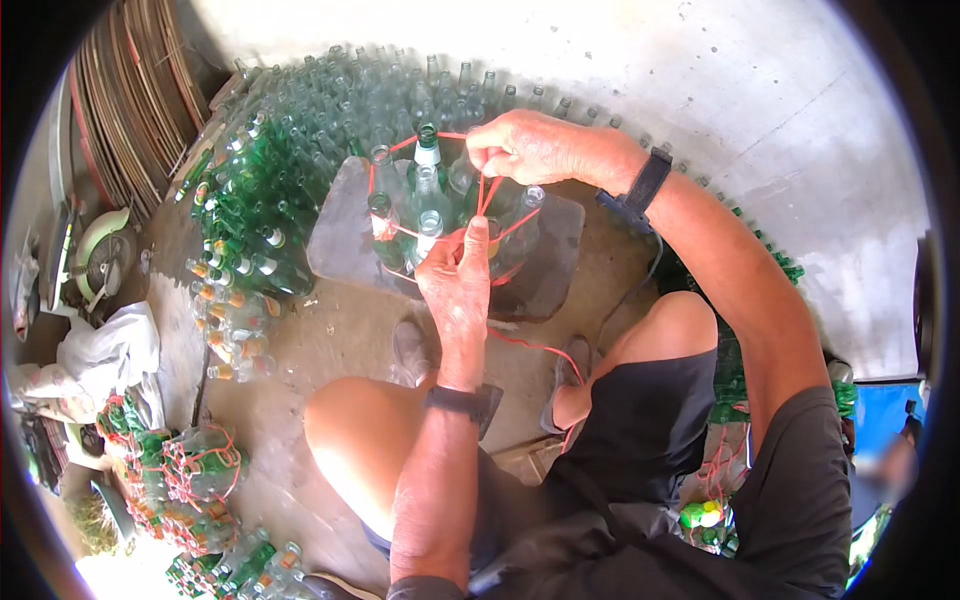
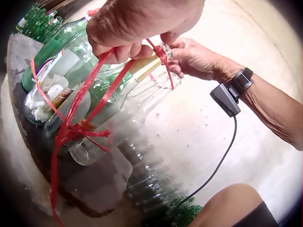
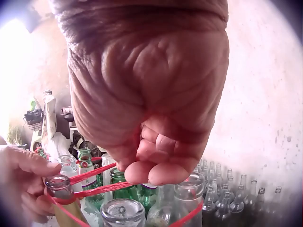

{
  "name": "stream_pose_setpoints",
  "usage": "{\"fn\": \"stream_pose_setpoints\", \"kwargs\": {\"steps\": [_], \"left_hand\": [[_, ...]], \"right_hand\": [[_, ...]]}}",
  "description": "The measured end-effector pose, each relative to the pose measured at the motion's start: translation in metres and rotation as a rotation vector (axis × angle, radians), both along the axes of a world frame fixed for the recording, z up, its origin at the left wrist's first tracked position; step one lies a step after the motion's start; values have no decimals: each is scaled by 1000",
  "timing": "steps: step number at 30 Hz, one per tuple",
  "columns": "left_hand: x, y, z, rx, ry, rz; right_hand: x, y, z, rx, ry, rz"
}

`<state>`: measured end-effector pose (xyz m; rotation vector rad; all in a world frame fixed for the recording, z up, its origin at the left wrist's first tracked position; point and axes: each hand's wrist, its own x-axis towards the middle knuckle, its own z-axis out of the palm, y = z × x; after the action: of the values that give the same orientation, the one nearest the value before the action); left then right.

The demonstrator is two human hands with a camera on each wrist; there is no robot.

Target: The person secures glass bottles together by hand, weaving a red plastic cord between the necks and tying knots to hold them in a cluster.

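Bottles (image 1: 428,180), clear and green, stand upright in a close cluster on a dark stone slab (image 1: 345,215). Red plastic twine (image 1: 483,195) loops around their necks, with another band lower on the bodies. My right hand (image 1: 545,145), at the far right of the cluster, pinches the twine between thumb and curled fingers; two strands run from it toward the left hand. On the near side, my left hand (image 1: 455,275) grips the twine beside a gold-foiled bottle neck (image 2: 147,68). Strands drop from its curled fingers to a knot (image 2: 73,134) low on the bundle.
Loose bottles (image 1: 350,100) crowd the floor behind and left of the slab. Bottle bundles tied in red twine (image 1: 200,465) stand at the lower left. A trailing twine length (image 1: 530,345) crosses the floor between my feet. A cable (image 2: 222,163) hangs from the right wrist camera.
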<state>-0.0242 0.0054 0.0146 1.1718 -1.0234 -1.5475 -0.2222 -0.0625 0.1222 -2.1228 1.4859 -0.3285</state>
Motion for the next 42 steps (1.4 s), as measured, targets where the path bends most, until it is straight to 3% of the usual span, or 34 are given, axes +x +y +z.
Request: {"fn": "stream_pose_setpoints", "kwargs": {"steps": [9, 13, 15, 17, 20, 30, 36, 42], "left_hand": [[-13, -2, 7, 55, 59, 117], [-16, -2, 10, 85, -46, 145], [-20, -1, 11, 86, 107, 184], [-20, 0, 9, 104, 106, 196], [-23, -1, 8, 111, 127, 222], [-23, 0, -6, 122, 185, 252], [-26, 1, -5, 91, 211, 263], [-28, 1, -7, 73, 225, 270]], "right_hand": [[-5, -7, -7, -22, -37, 15], [-7, -13, -13, -23, -10, 29], [-6, -14, -10, -37, 3, 43], [-1, -13, 0, 178, 4, -98], [0, -13, 3, 216, -16, -98], [-7, -19, -7, 261, -60, -119], [-8, -22, -12, 159, -46, -60], [-5, -25, -8, 258, -76, -139]]}}
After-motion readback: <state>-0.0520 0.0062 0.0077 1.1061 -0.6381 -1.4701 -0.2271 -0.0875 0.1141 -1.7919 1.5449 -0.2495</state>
